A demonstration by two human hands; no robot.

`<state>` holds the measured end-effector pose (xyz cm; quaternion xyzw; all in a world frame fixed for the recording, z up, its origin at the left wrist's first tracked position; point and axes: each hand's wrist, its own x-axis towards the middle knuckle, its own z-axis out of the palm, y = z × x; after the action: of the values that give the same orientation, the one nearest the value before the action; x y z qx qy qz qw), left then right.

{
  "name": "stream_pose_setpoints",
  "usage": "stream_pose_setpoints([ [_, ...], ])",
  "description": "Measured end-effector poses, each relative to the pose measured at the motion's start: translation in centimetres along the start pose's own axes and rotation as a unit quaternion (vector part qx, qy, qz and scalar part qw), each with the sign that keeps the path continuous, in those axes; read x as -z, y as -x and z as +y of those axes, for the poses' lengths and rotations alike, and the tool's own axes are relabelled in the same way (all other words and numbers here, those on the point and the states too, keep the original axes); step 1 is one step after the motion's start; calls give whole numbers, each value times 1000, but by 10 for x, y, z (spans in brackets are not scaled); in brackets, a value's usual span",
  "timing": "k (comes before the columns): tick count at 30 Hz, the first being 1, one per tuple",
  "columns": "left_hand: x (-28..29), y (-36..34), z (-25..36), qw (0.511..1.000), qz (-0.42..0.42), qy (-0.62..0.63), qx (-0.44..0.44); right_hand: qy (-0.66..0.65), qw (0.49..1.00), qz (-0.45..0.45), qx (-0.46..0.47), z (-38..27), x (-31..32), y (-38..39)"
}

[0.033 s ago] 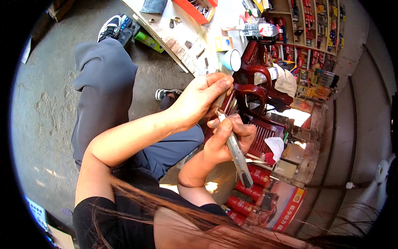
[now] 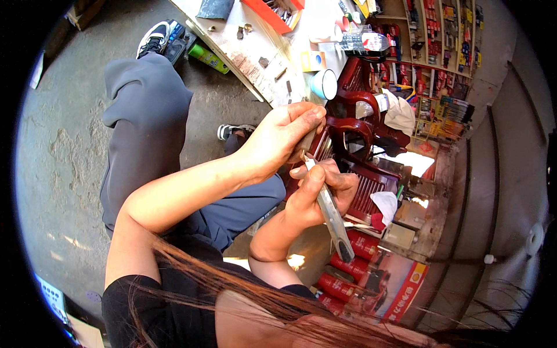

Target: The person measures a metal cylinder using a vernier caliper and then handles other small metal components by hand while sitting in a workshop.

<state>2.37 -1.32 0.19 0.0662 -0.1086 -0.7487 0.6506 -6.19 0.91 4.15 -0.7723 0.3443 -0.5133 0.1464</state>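
My left hand [image 2: 277, 138] is closed, thumb and fingers pinching a small brownish block [image 2: 302, 146]; most of the block is hidden by the fingers. Just below it my right hand [image 2: 307, 200] is wrapped around a slim utility knife [image 2: 332, 219] with a grey metal handle. The knife's short blade end points up toward the block's lower end, touching it or nearly so. Its rounded dark butt sticks out below my right hand, toward the lower right.
Beyond my hands stands a worktable [image 2: 235, 52] bearing small dark pieces, a red box [image 2: 278, 14], a blue-rimmed cup [image 2: 324, 84] and a plastic bottle [image 2: 362, 42]. Dark red wooden chairs [image 2: 354, 110] are at right, with red cylinders [image 2: 351, 267] below. A green can [image 2: 209, 59] stands beside the table.
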Motion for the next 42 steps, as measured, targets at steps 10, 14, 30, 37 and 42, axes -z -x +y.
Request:
stream_pose_setpoints([
  [10, 1, -2, -4, 998, 55, 12, 15, -67, 996, -19, -61, 8, 9, 5],
  [14, 1, -1, -1, 999, 13, 19, 37, -96, 993, 11, -65, 10, 11, 6],
  [30, 3, -5, -6, 998, -3, 26, 54, -92, 995, -10, -48, 12, 12, 7],
  [37, 4, -6, -8, 998, 1, 31, 54, -91, 995, -12, -41, 12, 11, 6],
  [42, 1, -4, -7, 997, 21, 38, 63, -74, 995, -17, -63, 12, 14, 7],
])
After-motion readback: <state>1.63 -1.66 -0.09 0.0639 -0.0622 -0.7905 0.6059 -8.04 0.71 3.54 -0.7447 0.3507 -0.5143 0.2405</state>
